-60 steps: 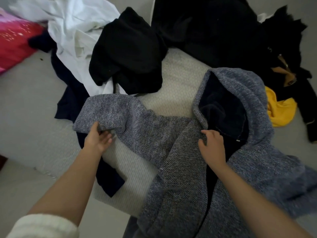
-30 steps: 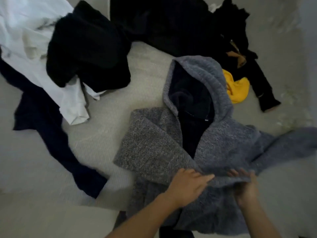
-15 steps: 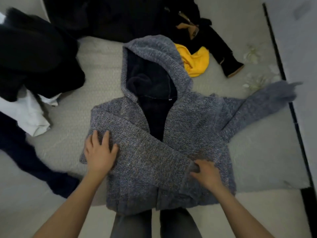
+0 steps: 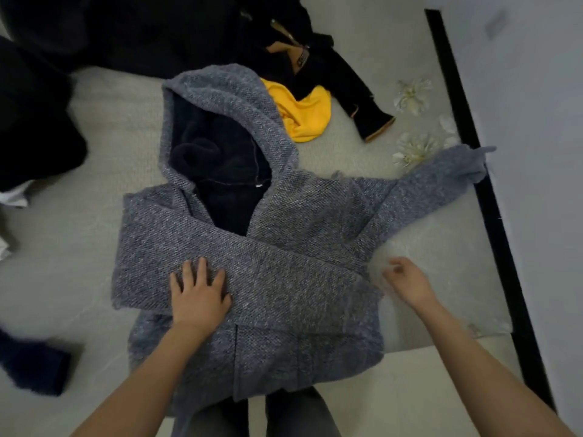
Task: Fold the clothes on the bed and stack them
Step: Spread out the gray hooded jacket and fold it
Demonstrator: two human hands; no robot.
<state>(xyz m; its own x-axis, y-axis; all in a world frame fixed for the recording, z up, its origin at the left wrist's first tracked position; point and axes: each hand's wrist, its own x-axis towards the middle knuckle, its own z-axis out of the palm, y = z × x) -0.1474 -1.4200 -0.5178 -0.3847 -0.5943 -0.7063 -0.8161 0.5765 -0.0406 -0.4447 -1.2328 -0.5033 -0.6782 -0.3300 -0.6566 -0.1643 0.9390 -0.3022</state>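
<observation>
head | right hand (image 4: 407, 283) now off hoodie (image 4: 299, 291), apparently empty

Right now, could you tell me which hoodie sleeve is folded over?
The sleeve under the left hand, laid across the hoodie; the other sleeve stretches out sideways.

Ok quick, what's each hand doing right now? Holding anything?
Left hand: open, pressing flat on the grey hoodie.
Right hand: open, fingers loosely curled, holding nothing, beside the hoodie.
</observation>
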